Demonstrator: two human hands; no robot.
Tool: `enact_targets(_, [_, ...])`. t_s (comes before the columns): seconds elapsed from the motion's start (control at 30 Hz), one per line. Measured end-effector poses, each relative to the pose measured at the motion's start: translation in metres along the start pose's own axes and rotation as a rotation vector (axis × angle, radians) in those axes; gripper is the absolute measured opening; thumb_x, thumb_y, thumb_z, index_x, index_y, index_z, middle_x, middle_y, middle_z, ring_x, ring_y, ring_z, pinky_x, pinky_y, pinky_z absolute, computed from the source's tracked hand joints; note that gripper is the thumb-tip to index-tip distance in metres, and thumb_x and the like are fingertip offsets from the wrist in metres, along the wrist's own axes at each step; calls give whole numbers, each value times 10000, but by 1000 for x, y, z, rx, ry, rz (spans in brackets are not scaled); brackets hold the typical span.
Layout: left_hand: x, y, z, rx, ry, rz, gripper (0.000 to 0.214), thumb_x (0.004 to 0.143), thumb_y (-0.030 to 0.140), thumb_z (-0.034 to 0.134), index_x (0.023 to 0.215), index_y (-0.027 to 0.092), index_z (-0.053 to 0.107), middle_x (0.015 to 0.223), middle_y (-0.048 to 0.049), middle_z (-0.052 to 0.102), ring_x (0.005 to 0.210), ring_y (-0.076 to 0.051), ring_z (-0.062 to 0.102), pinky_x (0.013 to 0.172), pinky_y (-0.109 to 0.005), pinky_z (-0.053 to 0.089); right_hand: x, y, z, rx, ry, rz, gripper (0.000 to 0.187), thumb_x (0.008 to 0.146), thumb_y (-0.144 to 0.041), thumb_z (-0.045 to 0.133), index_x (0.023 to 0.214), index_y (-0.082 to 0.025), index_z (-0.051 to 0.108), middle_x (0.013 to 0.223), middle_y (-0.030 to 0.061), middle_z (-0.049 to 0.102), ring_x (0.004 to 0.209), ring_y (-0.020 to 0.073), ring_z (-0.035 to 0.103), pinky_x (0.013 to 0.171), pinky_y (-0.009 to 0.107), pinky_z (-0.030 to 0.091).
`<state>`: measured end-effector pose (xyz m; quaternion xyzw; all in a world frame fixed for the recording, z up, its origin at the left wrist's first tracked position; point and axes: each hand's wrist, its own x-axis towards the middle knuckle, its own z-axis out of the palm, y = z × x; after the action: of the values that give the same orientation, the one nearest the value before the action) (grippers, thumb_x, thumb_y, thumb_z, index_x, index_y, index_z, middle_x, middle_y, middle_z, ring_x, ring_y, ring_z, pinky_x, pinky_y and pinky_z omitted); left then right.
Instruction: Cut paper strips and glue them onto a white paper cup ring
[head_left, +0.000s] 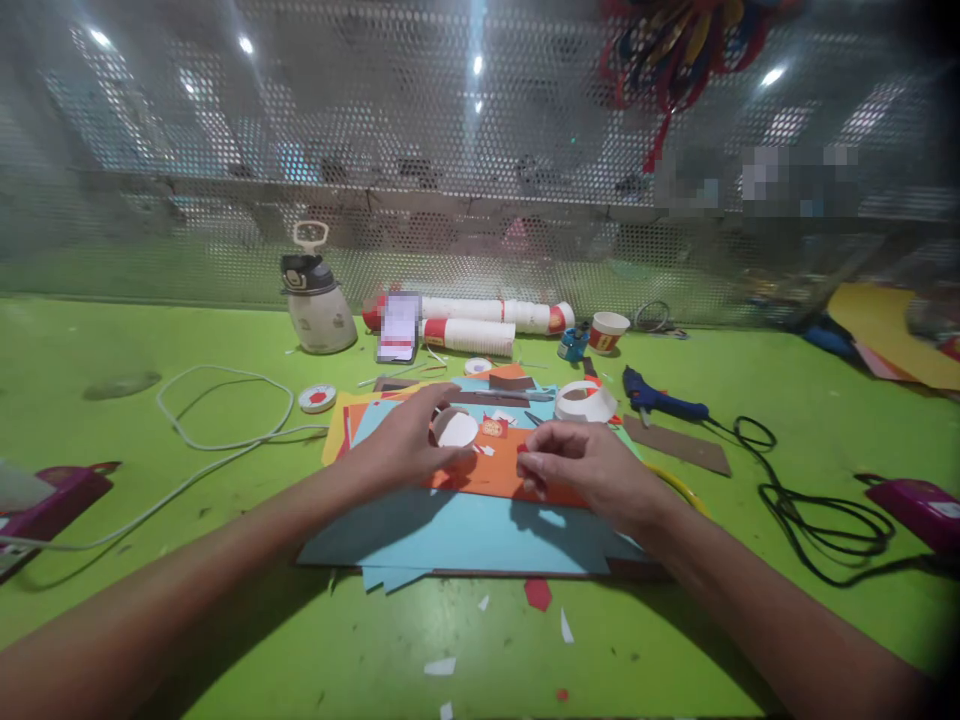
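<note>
My left hand (416,430) curves its fingers and thumb around a round white paper piece (456,430), which looks like a cut-down paper cup. Thumb and fingertips of my right hand (574,460) pinch a small red piece (522,454), mostly hidden by the fingers. Between the hands, a red scrap with a gold print (493,428) lies on orange paper (480,475). Light blue sheets (465,535) are stacked underneath. Behind my right hand sits a white paper ring (585,402), and scissors (517,396) lie across the papers.
Stacked paper cups (469,337) lie along the back near a phone (399,328), a white bottle (321,310), a blue jar (574,343) and a single cup (608,332). A blue glue gun (664,397) with its black cord is at right. Scraps dot the green table (360,640).
</note>
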<state>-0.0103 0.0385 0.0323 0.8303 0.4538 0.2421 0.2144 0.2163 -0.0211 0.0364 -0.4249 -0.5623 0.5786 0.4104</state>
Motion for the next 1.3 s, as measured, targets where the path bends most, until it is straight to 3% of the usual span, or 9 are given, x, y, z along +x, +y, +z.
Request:
enact_targets(0.13, [-29,19,7,-44,-43,-15,584,762,424,640,1266,203,443,1129,-107,579,896,-234,594,725,-374,503,-1,3,0,58,10,9,252,706,-323,785,874,-172,674,636,-25,667,559,98,598,605,273,487])
enact_targets(0.23, [-45,32,15,2,-102,80,484,795,414,608,1211,204,480,1078,-92,536,946,-249,546,793,-412,472,-1,4,1,69,33,30,362,701,-301,790,1025,-180,679,682,-34,664,583,93,613,644,287,515])
enact_targets(0.33, [-58,41,23,48,-209,135,248,835,384,562,982,186,537,1038,-80,498,902,-232,522,773,-390,461,0,6,2,48,65,31,309,699,-302,790,958,-159,698,651,-31,662,577,87,608,630,270,512])
enact_targets(0.43, [-66,39,30,94,-258,101,248,824,411,581,887,181,512,977,-69,481,863,-231,504,724,-373,450,2,9,3,23,92,29,259,714,-305,779,910,-160,690,603,-32,662,560,87,593,586,247,491])
enact_targets(0.67, [-64,26,36,140,-235,47,364,784,517,602,903,187,505,953,-52,463,829,-229,492,706,-373,430,3,15,4,-29,109,37,236,725,-321,765,871,-176,649,623,-20,673,569,110,605,565,262,473])
enact_targets(0.9, [-65,30,33,81,-250,15,326,791,460,605,948,185,532,981,-75,497,886,-252,504,772,-405,432,5,17,6,-34,121,61,321,668,-407,794,824,-180,630,588,-12,669,544,119,602,560,278,477])
enact_targets(1.0, [-66,32,33,24,-217,22,345,778,423,634,1013,193,532,1016,-73,504,908,-250,508,789,-402,437,6,17,9,-20,115,65,375,612,-441,822,803,-179,633,581,-11,659,529,127,603,541,287,479])
enact_targets(1.13, [-67,31,34,-16,-144,13,322,759,379,662,975,186,522,1035,-81,511,963,-265,500,801,-404,434,6,23,10,-16,118,66,377,636,-428,818,867,-174,662,610,-2,669,538,126,613,536,278,485])
enact_targets(1.3, [-66,29,36,-201,-88,-98,445,723,428,694,1035,193,480,983,-67,567,875,-247,539,745,-398,444,9,35,5,7,132,71,397,634,-429,822,908,-178,685,639,3,683,574,129,636,564,271,502])
